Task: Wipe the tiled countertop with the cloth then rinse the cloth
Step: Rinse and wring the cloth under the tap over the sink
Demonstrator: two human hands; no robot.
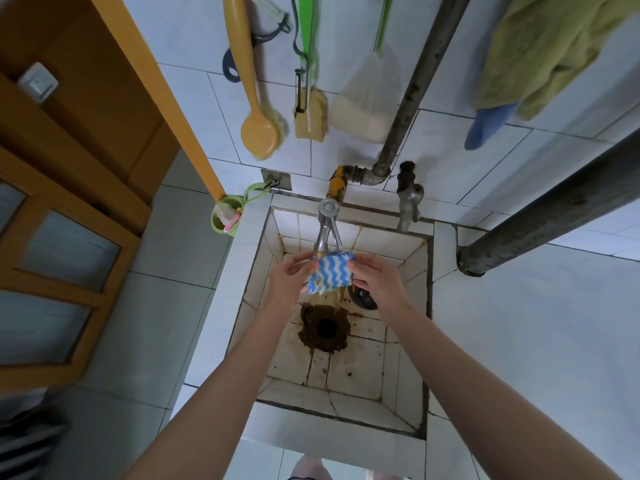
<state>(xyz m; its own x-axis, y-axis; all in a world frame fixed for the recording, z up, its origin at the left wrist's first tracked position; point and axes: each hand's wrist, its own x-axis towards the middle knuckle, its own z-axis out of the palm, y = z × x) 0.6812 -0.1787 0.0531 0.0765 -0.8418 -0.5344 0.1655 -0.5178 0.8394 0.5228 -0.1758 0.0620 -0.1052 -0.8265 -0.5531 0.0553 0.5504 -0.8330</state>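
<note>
A blue and white wavy-striped cloth (330, 273) hangs bunched just under the spout of the chrome tap (325, 225), over the tiled sink (249, 237). My left hand (289, 280) pinches the cloth's left edge. My right hand (375, 280) pinches its right edge. Both arms reach in from the bottom of the view. Below the cloth lies the dark, stained drain hole (325, 327). The white tiled countertop (519, 323) spreads to the right of the sink.
A second old tap (408, 199) and rusty pipes (419, 84) stand at the back wall. Brushes (258, 129) and sponges (311, 116) hang above the sink. A thick dark pipe (554, 216) crosses the countertop at right. A green cup (227, 218) hangs left; a wooden door (69, 202) beyond.
</note>
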